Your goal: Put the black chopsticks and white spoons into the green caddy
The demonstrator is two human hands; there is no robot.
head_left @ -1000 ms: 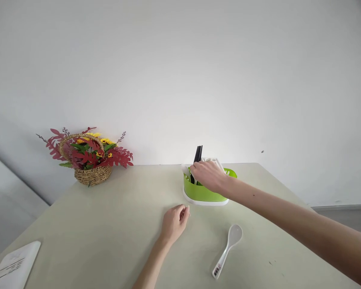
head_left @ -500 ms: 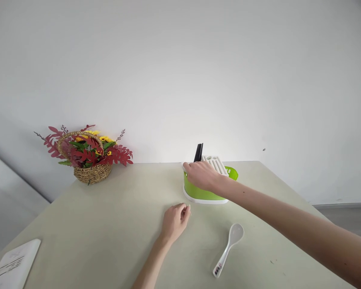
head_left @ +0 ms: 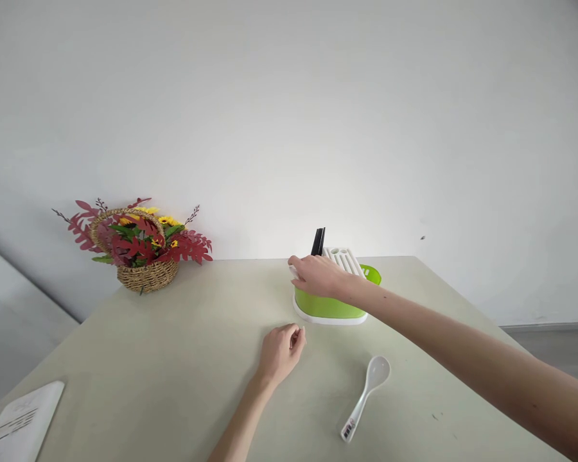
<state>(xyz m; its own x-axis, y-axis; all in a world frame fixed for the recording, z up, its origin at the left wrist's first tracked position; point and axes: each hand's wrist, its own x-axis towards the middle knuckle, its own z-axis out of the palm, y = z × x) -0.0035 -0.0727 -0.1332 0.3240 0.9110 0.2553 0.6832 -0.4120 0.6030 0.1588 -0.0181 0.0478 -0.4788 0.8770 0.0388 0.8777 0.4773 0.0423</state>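
My right hand (head_left: 319, 275) reaches across the table and rests on the left rim of a green cutlery holder (head_left: 330, 305) with a white base and a white slotted insert (head_left: 344, 260). Its fingers curl over the rim's white edge. Black utensil handles (head_left: 317, 242) stick up from the holder just behind the hand. My left hand (head_left: 279, 353) lies on the pale table (head_left: 173, 359) in front of the holder, fingers loosely curled with nothing in them. A white plastic spoon (head_left: 366, 394) lies on the table to the right of that hand.
A woven basket of red leaves and yellow flowers (head_left: 139, 247) stands at the table's far left by the wall. A white printed sheet (head_left: 22, 420) lies at the near left corner. A plain white wall runs behind the table.
My right hand slid from inside the holder among the utensils to its left rim, uncovering the white slotted insert. My left hand and the spoon stayed put.
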